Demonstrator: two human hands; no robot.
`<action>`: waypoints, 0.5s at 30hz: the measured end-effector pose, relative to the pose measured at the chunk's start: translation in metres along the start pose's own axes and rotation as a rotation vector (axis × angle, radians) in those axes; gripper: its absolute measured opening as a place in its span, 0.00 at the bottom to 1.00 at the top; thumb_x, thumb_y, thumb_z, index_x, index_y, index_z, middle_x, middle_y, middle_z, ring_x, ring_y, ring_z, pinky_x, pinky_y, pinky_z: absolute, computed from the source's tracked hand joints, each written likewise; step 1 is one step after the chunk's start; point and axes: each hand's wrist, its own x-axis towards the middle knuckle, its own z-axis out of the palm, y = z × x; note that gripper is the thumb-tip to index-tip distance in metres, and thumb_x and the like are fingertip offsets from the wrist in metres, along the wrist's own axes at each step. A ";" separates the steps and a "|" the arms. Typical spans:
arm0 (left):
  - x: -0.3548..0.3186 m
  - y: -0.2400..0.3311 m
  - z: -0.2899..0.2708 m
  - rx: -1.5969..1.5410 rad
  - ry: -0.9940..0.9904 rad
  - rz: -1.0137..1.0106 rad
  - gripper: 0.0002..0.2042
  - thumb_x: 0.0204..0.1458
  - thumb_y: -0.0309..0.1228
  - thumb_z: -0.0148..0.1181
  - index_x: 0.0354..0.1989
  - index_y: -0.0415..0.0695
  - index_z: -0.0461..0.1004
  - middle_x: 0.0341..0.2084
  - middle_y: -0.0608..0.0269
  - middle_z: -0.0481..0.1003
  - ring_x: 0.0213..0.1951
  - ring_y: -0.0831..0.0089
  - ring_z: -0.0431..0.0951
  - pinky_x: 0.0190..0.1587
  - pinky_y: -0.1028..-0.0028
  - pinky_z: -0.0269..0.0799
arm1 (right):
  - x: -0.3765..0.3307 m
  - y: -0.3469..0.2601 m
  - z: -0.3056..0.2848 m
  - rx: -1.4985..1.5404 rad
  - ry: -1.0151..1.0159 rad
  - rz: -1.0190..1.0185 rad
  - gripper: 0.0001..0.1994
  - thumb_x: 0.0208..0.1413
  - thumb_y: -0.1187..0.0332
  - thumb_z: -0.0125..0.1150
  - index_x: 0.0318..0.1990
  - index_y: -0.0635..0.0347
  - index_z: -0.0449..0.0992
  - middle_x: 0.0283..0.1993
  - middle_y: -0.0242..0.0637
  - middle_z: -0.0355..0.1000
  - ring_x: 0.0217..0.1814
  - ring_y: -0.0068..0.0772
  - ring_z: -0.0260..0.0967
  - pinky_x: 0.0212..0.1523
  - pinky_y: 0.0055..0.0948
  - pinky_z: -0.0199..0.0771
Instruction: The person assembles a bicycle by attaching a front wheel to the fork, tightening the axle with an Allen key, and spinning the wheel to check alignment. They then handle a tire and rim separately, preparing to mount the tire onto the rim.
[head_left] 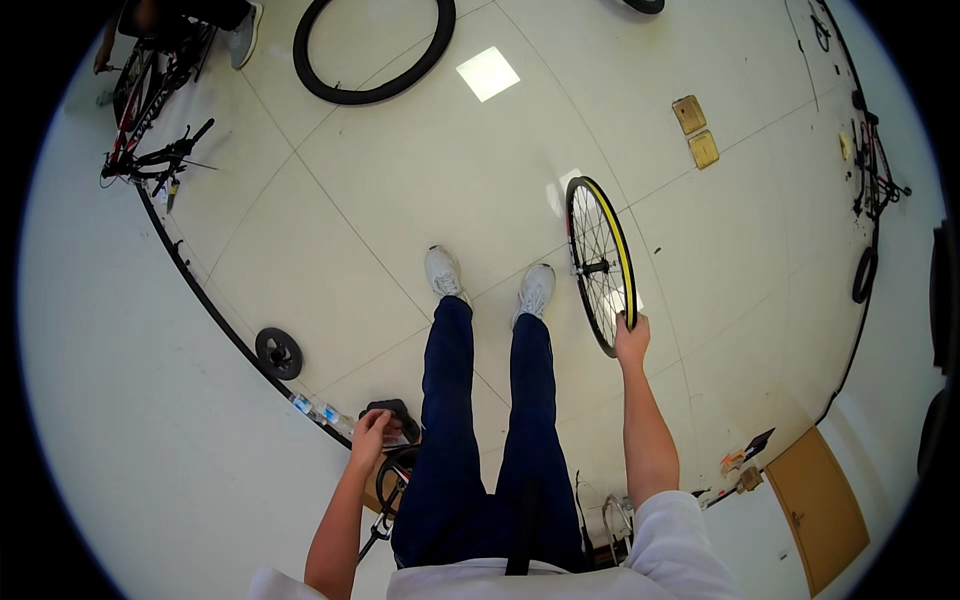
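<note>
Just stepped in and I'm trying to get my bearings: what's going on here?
A person stands on a tiled floor, seen from above. Their right hand grips the rim of a bare, spoked bicycle wheel with a yellow rim strip, held upright beside their feet. Their left hand is at a dark object near the wall; what it is cannot be told. A loose black tyre lies on the floor ahead, and a bicycle lies at the far left.

head camera looks straight down from standing height.

Object in left hand (368,432) too small to tell.
</note>
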 end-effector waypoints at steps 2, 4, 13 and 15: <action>0.006 -0.012 -0.005 -0.004 -0.009 -0.007 0.13 0.57 0.37 0.49 0.41 0.40 0.71 0.29 0.60 0.76 0.29 0.73 0.76 0.33 0.74 0.71 | -0.015 0.012 -0.008 0.017 -0.147 0.150 0.12 0.51 0.65 0.57 0.33 0.68 0.73 0.28 0.49 0.72 0.31 0.50 0.69 0.35 0.39 0.68; 0.007 -0.018 -0.008 -0.009 -0.018 -0.016 0.13 0.57 0.37 0.49 0.41 0.41 0.71 0.29 0.61 0.76 0.29 0.73 0.76 0.32 0.74 0.72 | -0.022 0.012 -0.016 -0.010 -0.316 0.273 0.12 0.51 0.65 0.57 0.34 0.69 0.72 0.29 0.51 0.71 0.31 0.51 0.69 0.35 0.40 0.68; 0.009 -0.009 0.001 -0.018 -0.007 -0.002 0.12 0.57 0.37 0.48 0.40 0.40 0.71 0.29 0.61 0.76 0.30 0.73 0.76 0.33 0.75 0.71 | 0.110 -0.129 0.010 -0.029 -0.219 -0.161 0.21 0.52 0.59 0.56 0.44 0.72 0.68 0.42 0.58 0.69 0.46 0.57 0.66 0.47 0.43 0.65; 0.008 0.002 0.002 -0.036 -0.011 0.008 0.12 0.58 0.36 0.48 0.40 0.40 0.71 0.29 0.61 0.76 0.30 0.75 0.76 0.32 0.77 0.71 | 0.163 -0.180 0.018 -0.037 -0.216 -0.174 0.30 0.46 0.55 0.62 0.51 0.72 0.66 0.48 0.59 0.68 0.53 0.55 0.65 0.53 0.39 0.64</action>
